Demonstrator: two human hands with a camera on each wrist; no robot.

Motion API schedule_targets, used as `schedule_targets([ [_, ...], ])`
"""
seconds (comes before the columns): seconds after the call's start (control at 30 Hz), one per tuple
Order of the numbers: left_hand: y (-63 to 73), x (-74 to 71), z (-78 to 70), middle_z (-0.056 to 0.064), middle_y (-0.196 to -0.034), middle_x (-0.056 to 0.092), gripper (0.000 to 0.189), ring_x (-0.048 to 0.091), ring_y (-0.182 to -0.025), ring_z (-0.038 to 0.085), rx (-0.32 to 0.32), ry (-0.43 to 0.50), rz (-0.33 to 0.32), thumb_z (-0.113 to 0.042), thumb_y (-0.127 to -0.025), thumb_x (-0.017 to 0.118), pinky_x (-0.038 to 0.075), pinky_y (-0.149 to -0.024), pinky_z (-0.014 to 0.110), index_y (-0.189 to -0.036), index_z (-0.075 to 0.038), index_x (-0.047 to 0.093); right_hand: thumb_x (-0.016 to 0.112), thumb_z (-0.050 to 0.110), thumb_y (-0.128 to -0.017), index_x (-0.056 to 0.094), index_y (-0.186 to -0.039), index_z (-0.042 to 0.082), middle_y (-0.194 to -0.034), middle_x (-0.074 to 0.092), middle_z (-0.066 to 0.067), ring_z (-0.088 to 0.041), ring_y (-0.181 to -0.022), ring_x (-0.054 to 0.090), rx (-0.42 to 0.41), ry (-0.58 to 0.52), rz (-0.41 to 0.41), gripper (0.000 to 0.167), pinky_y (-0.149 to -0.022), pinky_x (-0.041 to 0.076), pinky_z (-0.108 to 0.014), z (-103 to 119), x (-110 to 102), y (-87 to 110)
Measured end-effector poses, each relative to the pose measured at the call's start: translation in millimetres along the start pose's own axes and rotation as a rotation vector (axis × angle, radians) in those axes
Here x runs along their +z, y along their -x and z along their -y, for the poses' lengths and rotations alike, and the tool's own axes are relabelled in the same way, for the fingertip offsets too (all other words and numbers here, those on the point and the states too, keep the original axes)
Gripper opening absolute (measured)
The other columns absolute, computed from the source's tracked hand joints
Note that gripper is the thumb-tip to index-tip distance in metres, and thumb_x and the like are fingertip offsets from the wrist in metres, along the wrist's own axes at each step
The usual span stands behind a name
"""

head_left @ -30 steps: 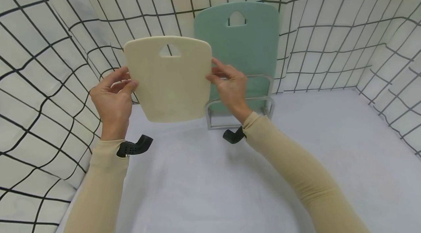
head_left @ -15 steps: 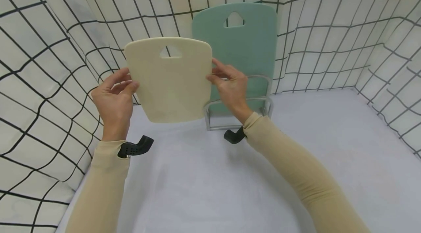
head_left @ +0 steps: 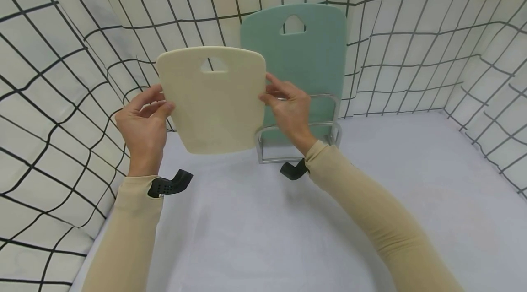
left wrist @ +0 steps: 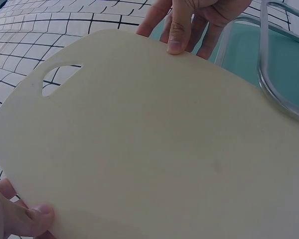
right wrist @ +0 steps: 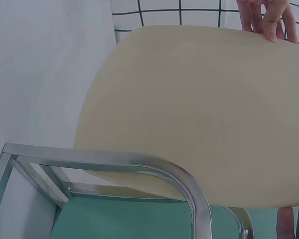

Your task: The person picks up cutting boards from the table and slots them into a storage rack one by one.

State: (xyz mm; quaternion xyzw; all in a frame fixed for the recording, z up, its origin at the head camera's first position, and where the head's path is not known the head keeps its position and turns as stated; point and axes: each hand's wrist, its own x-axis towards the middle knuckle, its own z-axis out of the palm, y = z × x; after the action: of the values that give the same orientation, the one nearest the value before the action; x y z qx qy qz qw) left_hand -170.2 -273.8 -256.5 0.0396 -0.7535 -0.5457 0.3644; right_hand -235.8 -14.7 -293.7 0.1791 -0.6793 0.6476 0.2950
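Between both hands a cream cutting board (head_left: 214,104) is held up in the air, its handle hole at the top. My left hand (head_left: 144,127) pinches its left edge, thumb on the near face and fingers behind. On the opposite edge my right hand (head_left: 290,109) pinches it the same way; in the left wrist view that thumb (left wrist: 175,42) presses the near face. Behind and to the right, a larger green cutting board (head_left: 304,54) stands upright in a metal rack (head_left: 284,160). The cream board and right hand hide part of both.
A white surface (head_left: 255,228) lies under everything. White walls with a black grid (head_left: 411,45) rise at the back and on both sides, the left one close to my left hand. In the right wrist view the rack's bent rail (right wrist: 139,162) passes in front of the cream board.
Almost nothing differs. The whole view has shifted very slightly, while both hands keep their pinch on the cream cutting board at the same height.
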Motion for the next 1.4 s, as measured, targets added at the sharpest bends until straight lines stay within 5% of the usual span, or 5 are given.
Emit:
schedule_targets([
  [1.4,2.2,12.6,2.0,-0.013,-0.100,0.069,0.038,0.069,-0.091,0.008,-0.020,0.044,0.004,0.001,-0.090,0.076,0.057,-0.082,0.013,-0.122,-0.021,0.078,0.085,-0.004,-0.079,0.077,-0.121,0.007,-0.093,0.077,-0.021,-0.033,-0.088,0.078,-0.030,0.050,-0.016,0.044,-0.078,0.064,-0.029,-3.5,-11.3,-4.7],
])
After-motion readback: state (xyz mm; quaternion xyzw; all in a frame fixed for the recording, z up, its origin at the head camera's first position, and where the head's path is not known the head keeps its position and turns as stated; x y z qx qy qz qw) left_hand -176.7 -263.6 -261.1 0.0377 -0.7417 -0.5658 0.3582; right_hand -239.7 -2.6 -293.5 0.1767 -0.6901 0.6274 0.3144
